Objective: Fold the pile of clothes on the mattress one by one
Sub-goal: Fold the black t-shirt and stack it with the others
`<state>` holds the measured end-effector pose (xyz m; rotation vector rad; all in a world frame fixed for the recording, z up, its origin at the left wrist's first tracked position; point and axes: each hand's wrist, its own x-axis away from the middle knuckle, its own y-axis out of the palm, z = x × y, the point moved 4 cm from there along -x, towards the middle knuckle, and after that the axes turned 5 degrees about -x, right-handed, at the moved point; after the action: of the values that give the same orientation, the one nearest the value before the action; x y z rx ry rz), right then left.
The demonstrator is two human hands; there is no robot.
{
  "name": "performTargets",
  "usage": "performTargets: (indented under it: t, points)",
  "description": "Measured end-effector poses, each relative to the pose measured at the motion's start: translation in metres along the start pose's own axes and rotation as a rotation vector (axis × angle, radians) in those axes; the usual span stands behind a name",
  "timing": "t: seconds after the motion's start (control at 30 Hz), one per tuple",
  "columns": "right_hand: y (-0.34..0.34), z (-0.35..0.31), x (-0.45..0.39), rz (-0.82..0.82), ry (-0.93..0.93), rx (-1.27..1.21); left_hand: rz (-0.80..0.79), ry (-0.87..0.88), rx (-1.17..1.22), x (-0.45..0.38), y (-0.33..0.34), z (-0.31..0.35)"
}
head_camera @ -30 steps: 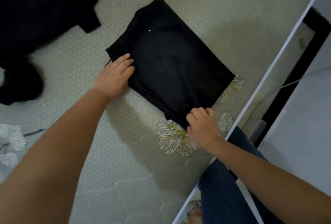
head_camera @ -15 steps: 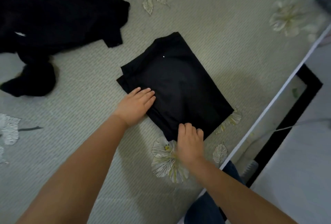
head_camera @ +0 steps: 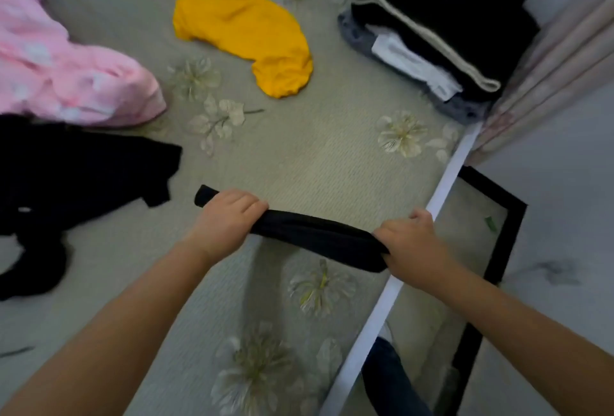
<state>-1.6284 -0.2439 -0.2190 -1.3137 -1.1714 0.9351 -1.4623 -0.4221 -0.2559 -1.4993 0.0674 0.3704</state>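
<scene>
The folded black cotton garment (head_camera: 312, 236) hangs lifted above the grey-green floral mattress (head_camera: 315, 156), seen edge-on just below the centre of the frame, one hand at each end. The left hand (head_camera: 229, 219) curls over its left end, knuckles up, with a short tip of cloth poking out past the fingers. The right hand (head_camera: 410, 243) clamps the right end near the mattress's white border (head_camera: 445, 193), fingers wrapped under.

The step in hand looks like carrying this finished piece to the stack of folded dark and white clothes (head_camera: 428, 33) in the upper right of the frame. To do it well, the hands should keep level and evenly apart so the layers do not slide open, and the piece should be set down flat and square on the pile, not dropped.

Both forearms reach forward from the lower corners, wrists roughly level.

Still unfolded: a loose black garment (head_camera: 79, 189) at the left edge, a crumpled pink garment (head_camera: 66, 76) at upper left, and a yellow garment (head_camera: 242, 30) at upper centre.
</scene>
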Motion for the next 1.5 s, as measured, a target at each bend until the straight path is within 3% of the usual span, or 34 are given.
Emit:
performTargets:
  t: [0.1, 0.2, 0.3, 0.43, 0.63, 1.0, 1.1, 1.17, 1.23, 1.33, 1.43, 1.5]
  points:
    - [-0.043, 0.051, 0.007, 0.067, 0.031, 0.035, 0.065, 0.114, -0.093, -0.079, -0.035, 0.022]
    - [-0.07, 0.117, 0.011, 0.056, 0.212, 0.005, 0.105, 0.188, -0.189, -0.159, -0.061, 0.05]
    - [-0.106, 0.178, 0.015, 0.246, 0.264, -0.053, 0.128, 0.217, -0.282, -0.237, -0.078, 0.08]
    - [-0.149, 0.266, 0.013, 0.364, 0.367, -0.163, 0.158, 0.158, -0.367, -0.33, -0.093, 0.116]
    - [-0.204, 0.371, -0.008, 0.485, 0.36, -0.099, 0.233, 0.095, -0.483, -0.442, -0.112, 0.147]
    - [-0.249, 0.506, -0.128, 0.381, 0.457, -0.03, 0.139, 0.014, -0.31, -0.632, -0.075, 0.077]
    - [-0.266, 0.534, -0.172, 0.416, 0.481, -0.03, 0.142, 0.04, -0.259, -0.694, -0.073, 0.053]
    - [-0.277, 0.546, -0.197, 0.463, 0.496, 0.03, 0.145, -0.035, -0.256, -0.729, -0.073, 0.029]
    - [-0.276, 0.552, -0.219, 0.513, 0.481, 0.115, 0.114, -0.085, -0.251, -0.753, -0.058, 0.007]
    - [-0.233, 0.554, -0.249, 0.448, 0.44, 0.081, 0.026, 0.009, -0.304, -0.762, -0.017, -0.012]
    - [-0.155, 0.561, -0.277, 0.228, 0.452, 0.026, -0.382, -0.116, -0.423, -0.739, 0.071, -0.04]
    - [-0.103, 0.56, -0.282, 0.025, 0.437, -0.086, -0.535, -0.158, -0.351, -0.716, 0.122, -0.044]
